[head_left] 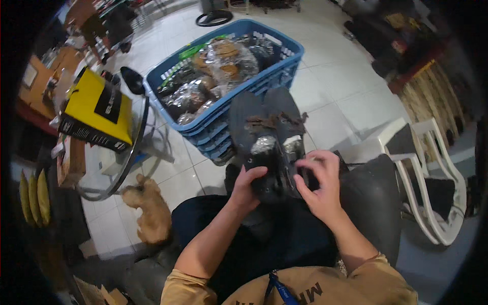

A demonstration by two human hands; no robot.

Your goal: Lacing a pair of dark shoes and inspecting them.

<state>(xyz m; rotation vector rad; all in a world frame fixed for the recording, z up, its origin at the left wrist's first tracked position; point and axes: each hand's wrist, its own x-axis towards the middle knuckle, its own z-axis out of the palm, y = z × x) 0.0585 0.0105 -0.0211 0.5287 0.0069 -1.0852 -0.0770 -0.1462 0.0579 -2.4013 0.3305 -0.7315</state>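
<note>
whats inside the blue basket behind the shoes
The blue basket is filled with clear-plastic-wrapped bundles, brownish and dark, plus something green near its far left edge. What the wrapped items are is hard to tell, and lower layers are covered. The pair of dark shoes hides its near edge.

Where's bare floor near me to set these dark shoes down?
Bare white tile floor lies between the blue plastic basket and the white plastic chair. Left is crowded: the tan dog and the round glass table.
</note>
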